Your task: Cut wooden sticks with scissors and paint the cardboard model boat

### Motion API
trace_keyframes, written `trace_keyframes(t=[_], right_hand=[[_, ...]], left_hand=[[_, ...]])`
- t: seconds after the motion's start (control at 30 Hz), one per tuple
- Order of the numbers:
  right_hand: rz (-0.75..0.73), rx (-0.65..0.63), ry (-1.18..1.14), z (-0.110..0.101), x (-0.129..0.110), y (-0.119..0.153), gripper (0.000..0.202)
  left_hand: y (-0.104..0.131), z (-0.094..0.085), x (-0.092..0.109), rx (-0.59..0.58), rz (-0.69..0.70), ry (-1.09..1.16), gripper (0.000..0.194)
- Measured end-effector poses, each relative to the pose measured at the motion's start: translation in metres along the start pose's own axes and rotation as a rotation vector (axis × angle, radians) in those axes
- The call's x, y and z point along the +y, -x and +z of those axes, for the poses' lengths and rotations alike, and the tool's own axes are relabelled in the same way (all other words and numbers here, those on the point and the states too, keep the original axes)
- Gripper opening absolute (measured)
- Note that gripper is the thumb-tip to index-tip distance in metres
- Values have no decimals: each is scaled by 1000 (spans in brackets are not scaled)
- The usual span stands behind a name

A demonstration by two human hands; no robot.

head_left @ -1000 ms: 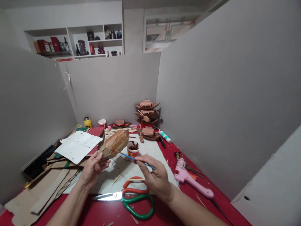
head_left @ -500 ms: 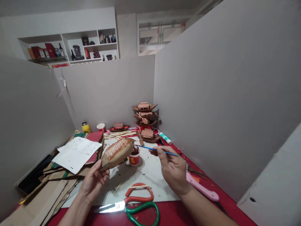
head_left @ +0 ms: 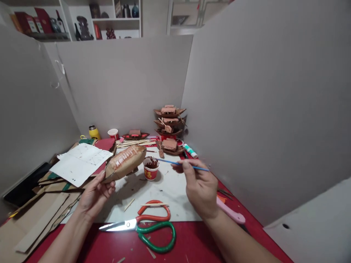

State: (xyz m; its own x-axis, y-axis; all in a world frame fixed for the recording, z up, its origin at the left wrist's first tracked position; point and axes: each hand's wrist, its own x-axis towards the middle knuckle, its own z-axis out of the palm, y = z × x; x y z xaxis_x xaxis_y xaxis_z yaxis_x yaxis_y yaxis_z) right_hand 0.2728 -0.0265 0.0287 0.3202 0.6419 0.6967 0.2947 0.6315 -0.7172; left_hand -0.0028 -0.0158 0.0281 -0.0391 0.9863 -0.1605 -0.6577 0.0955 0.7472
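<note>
My left hand (head_left: 96,191) grips one end of a cardboard model boat (head_left: 126,162), tilted with its underside facing up and brown paint along the middle. Between the fingers of my right hand (head_left: 201,184) is a thin blue paintbrush (head_left: 175,163), its tip pointing left. That tip is over the rim of a red and white paper cup (head_left: 151,171) with dark brown paint inside. The boat's free end is just left of the cup, apart from the brush.
Scissors (head_left: 137,224) with orange and green handles lie in front. Finished brown model boats (head_left: 170,122) are stacked at the back, with another boat (head_left: 170,146) before them. Cardboard and a paper sheet (head_left: 80,164) cover the left. A pink-handled tool (head_left: 231,212) and glue tube (head_left: 190,150) lie right.
The brush tip has left the boat's end and is now at the cup. The boat has shifted left, away from the cup. The camera view has tilted downward.
</note>
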Motion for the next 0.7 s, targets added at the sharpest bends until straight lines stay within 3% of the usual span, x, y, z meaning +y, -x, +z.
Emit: trace_keyframes(t=[0.17, 0.27, 0.4, 0.47, 0.7], right_hand=[[41, -28, 113, -1, 19, -11, 22], [92, -56, 154, 3, 30, -7, 24], [18, -98, 308, 10, 45, -5, 19], [19, -130, 390, 15, 50, -5, 18], [54, -286, 485, 36, 56, 1, 12]], left_hand=[[-3, 1, 2, -64, 27, -18, 9], [-3, 0, -2, -36, -19, -19, 7], [-6, -1, -6, -26, -60, -20, 10], [-7, -3, -6, -82, -16, -47, 11], [-14, -13, -6, -121, 26, -51, 20]])
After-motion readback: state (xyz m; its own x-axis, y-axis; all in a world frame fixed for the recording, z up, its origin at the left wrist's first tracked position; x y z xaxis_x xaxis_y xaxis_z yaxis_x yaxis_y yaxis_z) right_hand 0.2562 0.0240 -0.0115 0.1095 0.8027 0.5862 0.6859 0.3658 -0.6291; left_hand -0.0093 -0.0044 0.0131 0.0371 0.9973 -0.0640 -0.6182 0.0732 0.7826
